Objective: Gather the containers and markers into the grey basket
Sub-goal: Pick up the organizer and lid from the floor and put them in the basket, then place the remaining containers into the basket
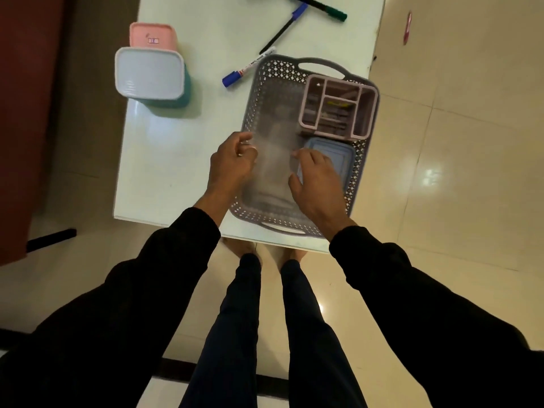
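Two hands hover over the grey basket (309, 63): the left hand (232, 163) loosely curled, the right hand (316, 184) spread, both empty. The light, stiff tubs (150, 73) wait on the tabletop (164, 160); the thin markers (282, 30) look roll-prone, best pinched mid-barrel.

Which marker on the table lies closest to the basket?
The blue-capped white marker, lying right against the grey basket by its far-left corner. The black pen with blue cap and green marker lie farther up the table.
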